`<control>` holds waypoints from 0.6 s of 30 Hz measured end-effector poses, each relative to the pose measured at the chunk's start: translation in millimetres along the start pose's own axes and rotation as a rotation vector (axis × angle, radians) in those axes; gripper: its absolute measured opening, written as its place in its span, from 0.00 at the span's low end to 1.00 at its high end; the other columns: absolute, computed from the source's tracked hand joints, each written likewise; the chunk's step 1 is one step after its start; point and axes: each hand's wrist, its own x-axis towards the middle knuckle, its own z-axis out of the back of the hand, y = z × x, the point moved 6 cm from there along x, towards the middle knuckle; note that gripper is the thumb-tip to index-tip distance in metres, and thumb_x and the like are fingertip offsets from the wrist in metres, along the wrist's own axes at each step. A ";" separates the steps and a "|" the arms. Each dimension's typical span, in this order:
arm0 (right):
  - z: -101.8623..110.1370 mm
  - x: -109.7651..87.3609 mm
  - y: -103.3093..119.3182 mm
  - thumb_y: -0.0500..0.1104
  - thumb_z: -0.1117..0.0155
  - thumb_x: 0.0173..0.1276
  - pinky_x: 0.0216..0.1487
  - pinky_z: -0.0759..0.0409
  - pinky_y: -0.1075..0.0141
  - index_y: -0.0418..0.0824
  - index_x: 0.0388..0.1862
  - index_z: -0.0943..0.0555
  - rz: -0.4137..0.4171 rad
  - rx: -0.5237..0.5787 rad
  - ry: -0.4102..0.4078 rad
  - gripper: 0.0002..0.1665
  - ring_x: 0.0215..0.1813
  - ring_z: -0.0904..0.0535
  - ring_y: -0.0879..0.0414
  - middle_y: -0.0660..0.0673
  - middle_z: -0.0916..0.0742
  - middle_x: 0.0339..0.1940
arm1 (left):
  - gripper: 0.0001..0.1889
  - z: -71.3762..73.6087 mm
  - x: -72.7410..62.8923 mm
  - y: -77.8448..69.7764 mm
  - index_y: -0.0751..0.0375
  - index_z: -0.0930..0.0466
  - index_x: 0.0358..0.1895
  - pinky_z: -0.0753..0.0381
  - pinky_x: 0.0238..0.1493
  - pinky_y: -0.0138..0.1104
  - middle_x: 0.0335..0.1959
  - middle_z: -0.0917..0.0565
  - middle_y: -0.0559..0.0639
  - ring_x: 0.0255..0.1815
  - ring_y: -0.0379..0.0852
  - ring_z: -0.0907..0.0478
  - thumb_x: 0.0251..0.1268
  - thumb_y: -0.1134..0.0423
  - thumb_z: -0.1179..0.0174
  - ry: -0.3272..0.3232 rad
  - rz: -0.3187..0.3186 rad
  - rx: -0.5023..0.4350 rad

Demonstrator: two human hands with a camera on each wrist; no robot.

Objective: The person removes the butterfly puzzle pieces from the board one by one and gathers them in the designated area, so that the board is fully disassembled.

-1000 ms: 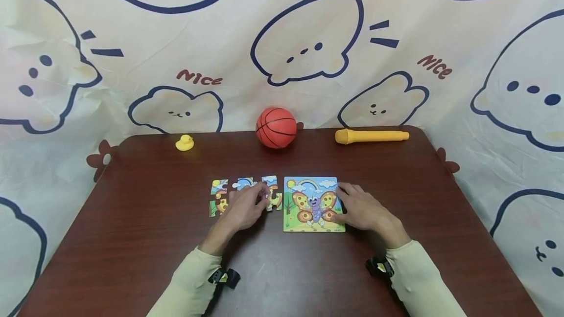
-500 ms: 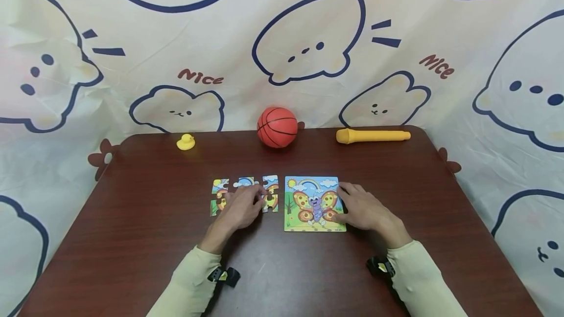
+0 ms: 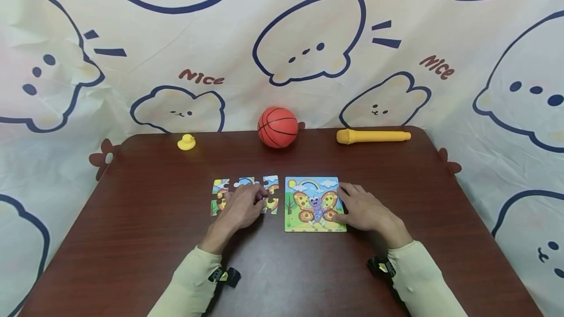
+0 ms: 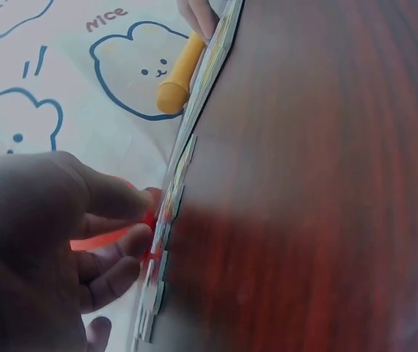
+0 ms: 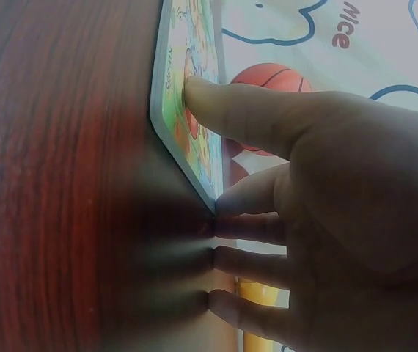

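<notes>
Several jigsaw puzzle pieces lie on the table in the head view, among them a top right piece, a lower right piece and a top left piece. My left hand reaches over the middle of them and hides some. Its fingertips rest at the pieces' surface, thumb and forefinger slightly apart in the left wrist view. To the right lies a square butterfly picture board. My right hand touches it, the thumb on its face and the forefinger at its edge, other fingertips down on the table.
Along the far side of the dark wooden table stand a yellow toy duck, a small red basketball and a yellow toy microphone. A cartoon-printed cloth hangs close behind the table.
The lower right puzzle piece has shifted left, away from the board, and down slightly. My left hand has drawn slightly left. The right hand and the board have stayed put.
</notes>
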 end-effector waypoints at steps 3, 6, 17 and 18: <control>-0.7 0.4 -0.4 0.63 0.36 0.62 0.69 0.38 0.42 0.38 0.74 0.37 -0.005 0.019 0.009 0.49 0.74 0.40 0.40 0.38 0.35 0.75 | 0.06 -0.3 -2.5 -8.3 0.49 0.18 0.40 0.39 0.41 0.44 0.35 0.19 0.43 0.46 0.46 0.25 0.61 0.58 0.36 -0.012 -0.038 -0.018; -0.4 0.6 -1.6 0.66 0.38 0.62 0.69 0.38 0.41 0.39 0.74 0.38 -0.012 0.049 0.016 0.50 0.74 0.41 0.39 0.38 0.36 0.75 | 0.08 -4.2 -5.5 -18.3 0.49 0.19 0.42 0.37 0.44 0.45 0.38 0.19 0.43 0.48 0.46 0.25 0.61 0.55 0.36 0.007 -0.072 -0.027; 5.9 0.2 9.6 0.59 0.34 0.63 0.66 0.32 0.44 0.51 0.69 0.29 0.101 0.105 -0.066 0.37 0.69 0.34 0.44 0.41 0.29 0.70 | 0.16 -20.7 -11.5 -49.1 0.49 0.20 0.52 0.36 0.48 0.46 0.48 0.21 0.45 0.55 0.46 0.29 0.61 0.54 0.38 0.113 -0.182 -0.010; 6.5 0.5 12.4 0.58 0.33 0.62 0.65 0.31 0.45 0.52 0.68 0.28 0.117 0.100 -0.079 0.35 0.67 0.33 0.45 0.41 0.28 0.68 | 0.17 -21.8 -11.9 -51.0 0.49 0.20 0.53 0.36 0.47 0.45 0.49 0.21 0.45 0.55 0.47 0.29 0.61 0.53 0.38 0.126 -0.186 -0.003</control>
